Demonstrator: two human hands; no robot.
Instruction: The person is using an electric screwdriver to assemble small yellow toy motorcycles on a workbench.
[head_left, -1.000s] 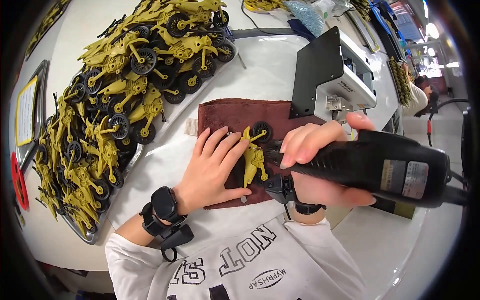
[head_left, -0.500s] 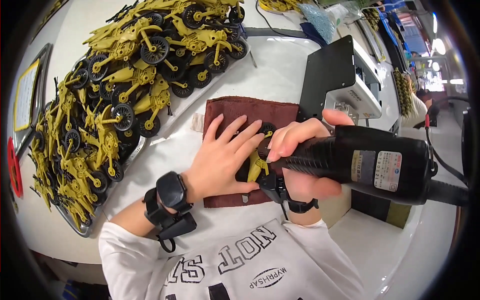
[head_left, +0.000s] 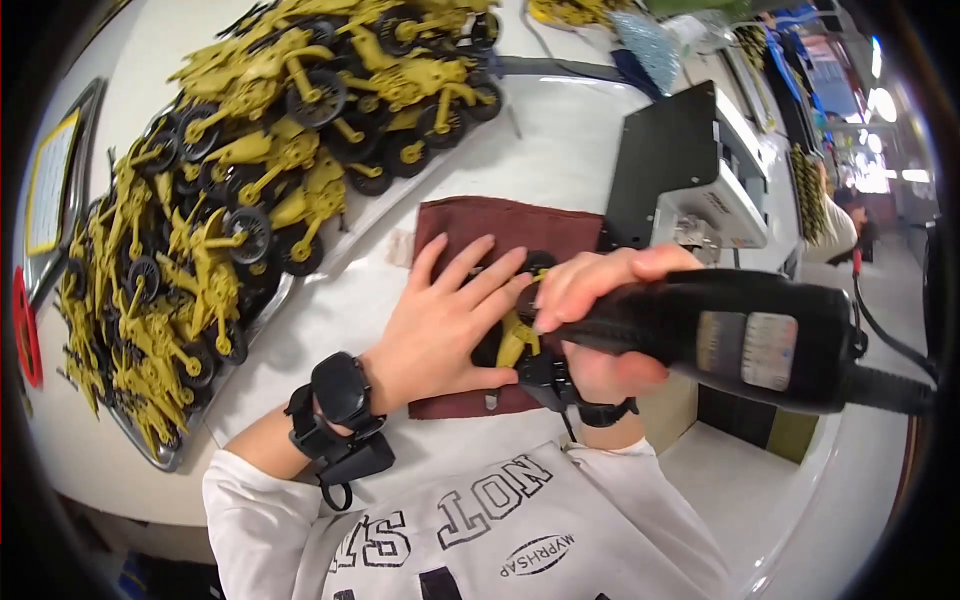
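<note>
A yellow toy motorcycle [head_left: 514, 340] with black wheels lies on a folded dark red cloth [head_left: 530, 222], partly covered by my hands. My left hand [head_left: 455, 315] is spread over it, fingers stretched out and pressing its left side. Wrapped around a black corded electric screwdriver [head_left: 730, 335] is my right hand [head_left: 610, 310]. The tool lies slanted, with its thick end and cable toward the right and its front end over the toy. Its tip is hidden behind my fingers, so contact with the toy cannot be made out.
At the left, a tray [head_left: 345, 243] is heaped with yellow toy motorcycles [head_left: 250, 180]. A black and white machine [head_left: 690, 180] stands beyond my right hand. Farther back lies a clear bag of light blue pellets [head_left: 648, 50]. A framed sheet [head_left: 52, 190] and a red ring [head_left: 27, 330] are at the far left.
The whole view has shifted slightly. The screwdriver's rear has dipped a little, and my right hand has moved slightly with it. My left hand keeps its place on the toy motorcycle.
</note>
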